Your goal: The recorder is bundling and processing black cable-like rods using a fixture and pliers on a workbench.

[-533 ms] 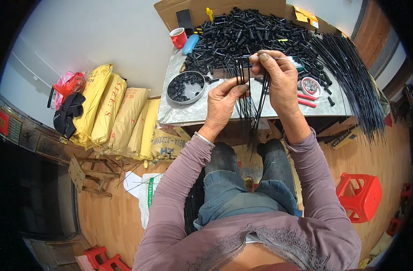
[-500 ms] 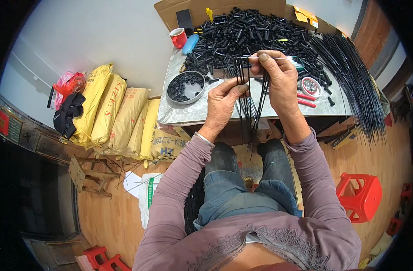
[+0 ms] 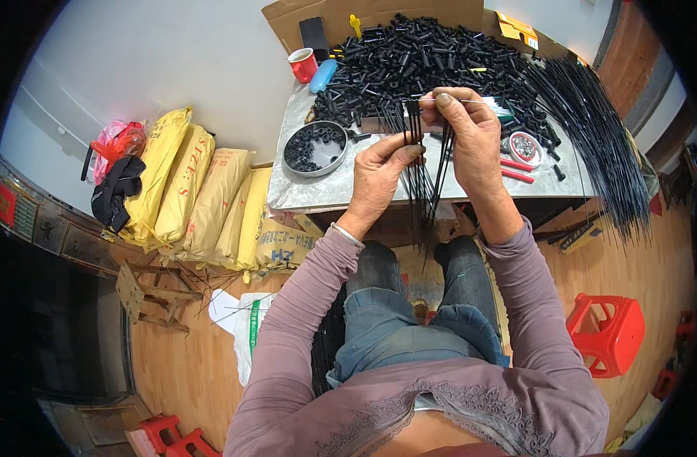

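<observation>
we are holding a few slim black rods [image 3: 418, 194] roughly upright, just beyond the near edge of the table [image 3: 306, 194]. the left hand [image 3: 376, 177] is pinching them between thumb and forefinger close to their upper ends, and their long lower parts are hanging over the gap above our knees [image 3: 421, 266], probably because such long pieces are needing free space below.

the right hand [image 3: 474, 141] is gripping a thin pale rod [image 3: 469, 100] between thumb and index finger. this one is lying nearly level, its left tip pointing at the tops of the black ones; whether it is touching them, we are finding too small to tell. a second dark cluster [image 3: 443, 164] is hanging just beneath that hand, but the lower fingers are hiding, so we are unable to tell what is supporting it.

black tubes [image 3: 417, 61] are lying heaped at the back, with cardboard [image 3: 371, 9] standing behind, likely as a barrier. a round metal tray [image 3: 315, 174] at left is containing small black pieces, its wall probably keeping them from scattering. at right, a big bunch of rods [image 3: 604, 145] is overhanging the table, seemingly too long to fit.
</observation>
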